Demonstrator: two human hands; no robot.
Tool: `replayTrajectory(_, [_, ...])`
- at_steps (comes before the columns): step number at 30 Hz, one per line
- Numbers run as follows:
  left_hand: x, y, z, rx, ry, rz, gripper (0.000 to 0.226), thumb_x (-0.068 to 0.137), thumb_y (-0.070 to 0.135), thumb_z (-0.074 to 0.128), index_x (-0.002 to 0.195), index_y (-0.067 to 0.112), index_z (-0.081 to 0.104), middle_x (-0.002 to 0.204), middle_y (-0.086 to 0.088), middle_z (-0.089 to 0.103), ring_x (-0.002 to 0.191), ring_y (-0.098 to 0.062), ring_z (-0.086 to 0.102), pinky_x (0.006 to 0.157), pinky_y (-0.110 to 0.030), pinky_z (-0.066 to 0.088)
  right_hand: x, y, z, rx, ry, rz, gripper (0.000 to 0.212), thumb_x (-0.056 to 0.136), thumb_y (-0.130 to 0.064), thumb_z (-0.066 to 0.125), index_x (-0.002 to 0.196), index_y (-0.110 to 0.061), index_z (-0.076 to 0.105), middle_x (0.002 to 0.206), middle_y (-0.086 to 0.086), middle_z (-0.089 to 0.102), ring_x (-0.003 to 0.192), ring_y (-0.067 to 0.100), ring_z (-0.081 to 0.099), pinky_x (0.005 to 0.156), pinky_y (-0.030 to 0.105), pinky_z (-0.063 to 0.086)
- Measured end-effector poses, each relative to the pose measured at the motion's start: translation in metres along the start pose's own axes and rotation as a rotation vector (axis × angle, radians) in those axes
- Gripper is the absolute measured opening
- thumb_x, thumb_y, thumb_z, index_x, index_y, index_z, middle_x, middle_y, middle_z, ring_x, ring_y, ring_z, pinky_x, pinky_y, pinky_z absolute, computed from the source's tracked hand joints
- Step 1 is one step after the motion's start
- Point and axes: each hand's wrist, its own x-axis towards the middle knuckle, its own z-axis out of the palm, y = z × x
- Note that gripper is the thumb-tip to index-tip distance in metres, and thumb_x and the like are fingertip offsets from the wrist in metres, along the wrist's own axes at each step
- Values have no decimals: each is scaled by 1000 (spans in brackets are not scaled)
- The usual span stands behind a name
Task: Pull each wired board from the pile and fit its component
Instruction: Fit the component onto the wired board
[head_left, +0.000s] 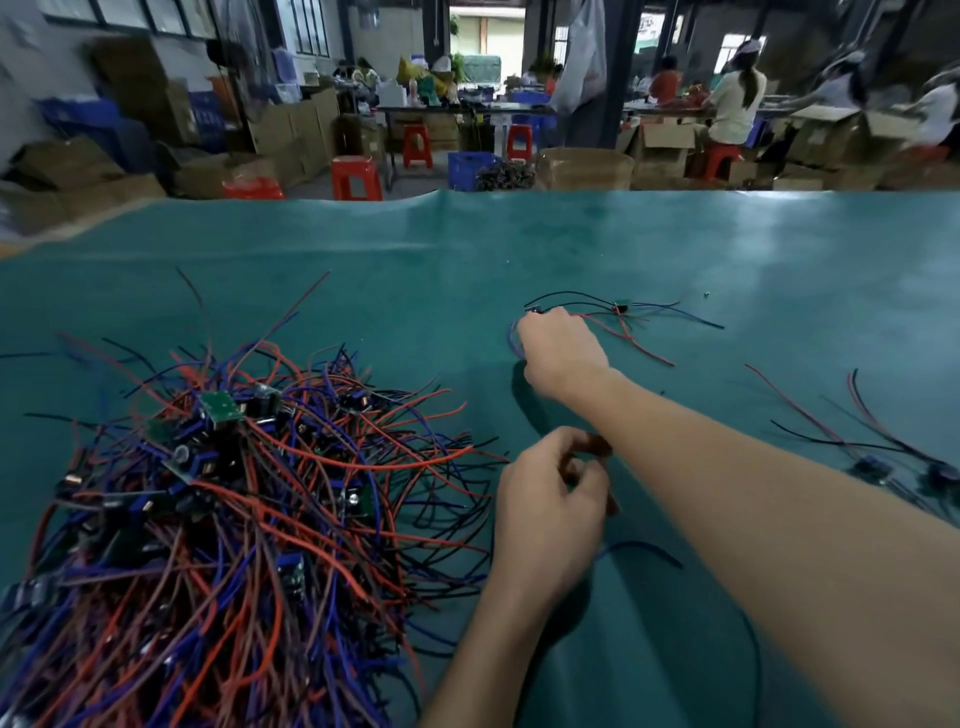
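1. Right hand (563, 351): closed on a wired board (535, 310), far across the desk (779, 249).
2. Left hand (550, 506): curled, pinching something small (unidentifiable).
3. Pile (234, 493): light, limp, tangling wires; likely best gripped by the boards.

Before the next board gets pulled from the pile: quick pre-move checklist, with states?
1. Right hand free: not ok, it rests on a wired board far out on the green mat.
2. Left hand free: cannot tell, fingers curled around something small.
3. Component fitted on that board: cannot tell, hidden by the hand.
4. Pile of wired boards within reach: ok, just beside the left hand.
5. Finished boards kept apart from the pile: ok, another wired board lies beyond the right hand.
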Motion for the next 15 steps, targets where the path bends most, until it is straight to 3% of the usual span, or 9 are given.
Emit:
replayTrajectory(4, [3,-3,-1,-116,128,-45,12,94,15,57,96,22,67,72,2,74,56,-7,59,57,-25,48,-24,21,-23,193,11,71,30,88,-4,57,117,-8,67,121,16,66,116,39,59,94,38,50])
replayTrajectory(8, [4,1,-3,-257,263,-117,28,107,34,43,101,20,66,84,1,77,57,-13,66,50,-27,51,-98,37,-61,441,212,-69,33,87,1,58,95,-22,79,84,-7,70,82,18,62,74,27,43])
replayTrajectory(11, [4,6,-5,-346,280,-159,45,106,43,38,102,10,68,81,-7,77,59,-11,68,47,-22,49,-165,31,-64,529,120,-255,33,87,4,63,91,-27,76,89,-9,71,86,10,65,79,29,49])
replayTrajectory(15, [4,8,-6,-365,275,-202,44,109,35,37,93,5,65,59,-7,70,47,-12,57,44,-18,44,-186,50,-48,571,-52,-197,33,87,1,68,86,-31,76,87,-17,72,86,5,66,80,27,51])
